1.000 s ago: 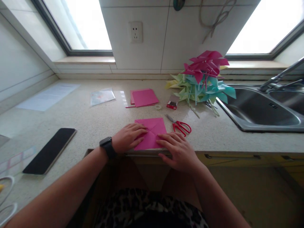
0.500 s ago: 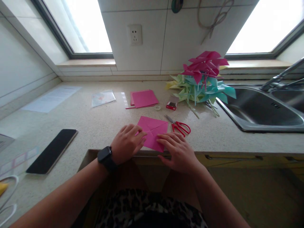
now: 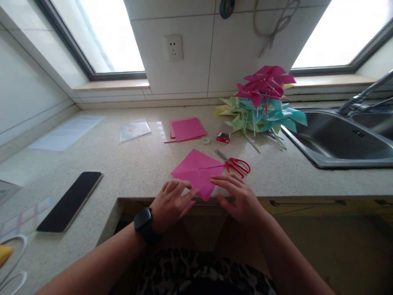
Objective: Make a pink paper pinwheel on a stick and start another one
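Pink square paper sheet (image 3: 198, 169) lies flat on the speckled stone countertop (image 3: 138, 164), turned corner-on like a diamond, its near corner at the counter's front edge. Crease lines cross it through the middle. The left hand (image 3: 172, 201), a black watch (image 3: 143, 221) on its wrist, rests its fingertips on the sheet's near-left edge; the right hand (image 3: 241, 196) lays its fingers on the near-right edge. Both hands are loose and spread, pressing on the paper and not clamped around it, with the near corner between them.

Judging by the creases and the hand placement, the step in hand looks like positioning the creased square for cutting or folding. A next move would call for one hand pinning the sheet while the other works a corner or reaches away.

Just beyond the sheet, touching or nearly touching its right corner, lies one pair of red-handled scissors (image 3: 236, 164). To the left sits one black phone (image 3: 70, 200). Farther back are one stack of pink paper squares (image 3: 188, 128), one small roll of clear tape (image 3: 205, 140), one small red box (image 3: 223, 136), and one white printed sheet (image 3: 68, 132). Farthest is one heap of pink, green and blue paper pinwheels (image 3: 262, 102), too tangled to count, beside one steel sink (image 3: 331, 143).
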`<state>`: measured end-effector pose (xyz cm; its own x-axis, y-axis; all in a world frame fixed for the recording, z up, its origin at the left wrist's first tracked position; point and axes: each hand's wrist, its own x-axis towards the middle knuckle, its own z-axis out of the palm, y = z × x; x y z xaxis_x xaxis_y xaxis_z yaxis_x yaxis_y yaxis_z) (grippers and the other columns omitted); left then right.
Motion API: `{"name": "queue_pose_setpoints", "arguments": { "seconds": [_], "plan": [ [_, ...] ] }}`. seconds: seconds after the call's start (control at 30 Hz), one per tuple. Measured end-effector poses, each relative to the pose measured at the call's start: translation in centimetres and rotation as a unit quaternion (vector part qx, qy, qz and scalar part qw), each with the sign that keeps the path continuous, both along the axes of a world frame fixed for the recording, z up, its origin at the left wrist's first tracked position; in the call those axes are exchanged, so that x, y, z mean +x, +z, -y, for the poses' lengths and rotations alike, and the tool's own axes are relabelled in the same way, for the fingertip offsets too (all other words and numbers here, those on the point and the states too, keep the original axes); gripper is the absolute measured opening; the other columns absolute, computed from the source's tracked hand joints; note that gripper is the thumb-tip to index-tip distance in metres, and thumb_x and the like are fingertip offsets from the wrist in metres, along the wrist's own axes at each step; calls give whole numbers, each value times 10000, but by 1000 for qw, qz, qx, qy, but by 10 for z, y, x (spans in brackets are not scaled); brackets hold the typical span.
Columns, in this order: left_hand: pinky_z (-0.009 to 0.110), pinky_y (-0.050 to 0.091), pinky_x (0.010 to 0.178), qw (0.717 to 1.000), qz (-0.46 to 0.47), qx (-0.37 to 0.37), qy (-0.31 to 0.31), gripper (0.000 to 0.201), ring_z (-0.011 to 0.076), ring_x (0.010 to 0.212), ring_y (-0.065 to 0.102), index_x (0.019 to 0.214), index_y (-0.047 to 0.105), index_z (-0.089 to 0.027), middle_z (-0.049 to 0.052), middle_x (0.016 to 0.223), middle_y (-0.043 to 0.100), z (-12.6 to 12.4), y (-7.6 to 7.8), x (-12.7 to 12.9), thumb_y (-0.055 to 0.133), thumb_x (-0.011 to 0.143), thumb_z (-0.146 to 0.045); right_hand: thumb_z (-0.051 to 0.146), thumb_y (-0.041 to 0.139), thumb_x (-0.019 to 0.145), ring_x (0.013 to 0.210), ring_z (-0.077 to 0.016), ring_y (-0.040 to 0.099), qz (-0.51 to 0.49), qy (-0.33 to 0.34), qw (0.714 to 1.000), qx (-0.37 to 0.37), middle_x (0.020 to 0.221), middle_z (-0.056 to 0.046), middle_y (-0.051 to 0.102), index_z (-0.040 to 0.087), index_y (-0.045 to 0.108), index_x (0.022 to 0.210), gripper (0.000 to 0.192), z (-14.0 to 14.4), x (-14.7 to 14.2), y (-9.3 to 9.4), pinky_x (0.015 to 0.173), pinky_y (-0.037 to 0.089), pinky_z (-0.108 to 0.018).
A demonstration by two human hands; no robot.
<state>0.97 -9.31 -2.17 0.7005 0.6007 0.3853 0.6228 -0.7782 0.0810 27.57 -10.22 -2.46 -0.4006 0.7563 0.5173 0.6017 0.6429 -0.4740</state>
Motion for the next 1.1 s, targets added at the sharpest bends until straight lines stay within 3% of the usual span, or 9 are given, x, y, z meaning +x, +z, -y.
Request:
{"name": "queue_pose_setpoints", "arguments": {
  "seconds": [0.1,0.27,0.53,0.73,0.9,1.0,1.1],
  "plan": [
    [407,471,787,1000,12,1,-2,285,248,869,551,1238,668,-209,90,945,672,-3,-5,1,602,969,-275,158,556,927,1089,-253,644,-103,-85,990,39,1128,-77,725,257,666,1160,276,-3,8,0,981,503,-461],
    [384,449,752,999,32,-2,-22,220,222,786,534,1145,711,-215,47,829,671,-9,-7,1,605,972,-300,235,567,919,1178,-298,598,0,-244,970,12,1275,-128,668,194,654,1243,338,-20,26,0,1036,465,-488],
    [323,429,665,997,63,-20,-48,173,193,696,530,979,734,-193,29,729,667,-11,-6,-3,573,985,-255,357,607,903,992,-359,627,90,-318,941,-69,1013,-174,718,128,728,1042,293,-38,38,-2,917,488,-514],
    [305,414,594,995,92,-41,-29,184,187,636,555,1033,724,-192,28,727,704,-12,-4,-8,557,989,-256,363,654,843,925,-376,660,105,-324,927,-159,965,-205,724,125,759,955,283,-35,43,13,844,486,-498],
    [293,451,604,990,125,-66,1,190,171,620,615,1036,733,-193,27,708,703,-11,-6,-10,566,986,-269,458,614,861,752,-294,697,31,-321,917,-235,857,-142,752,168,741,944,328,-21,48,26,686,515,-421],
    [289,473,633,988,134,-80,8,183,168,650,651,1043,733,-200,29,743,730,-10,-6,-10,573,983,-266,537,544,915,757,-239,718,-171,-233,906,-308,957,-137,767,178,687,1049,409,-8,40,29,623,532,-346],
    [294,470,629,986,140,-87,15,174,172,647,654,1043,733,-206,26,743,737,-9,-5,-10,582,977,-266,552,751,786,744,-212,705,-372,-157,846,-349,881,-102,761,196,672,1029,438,2,26,30,611,522,-302]
  ]
}}
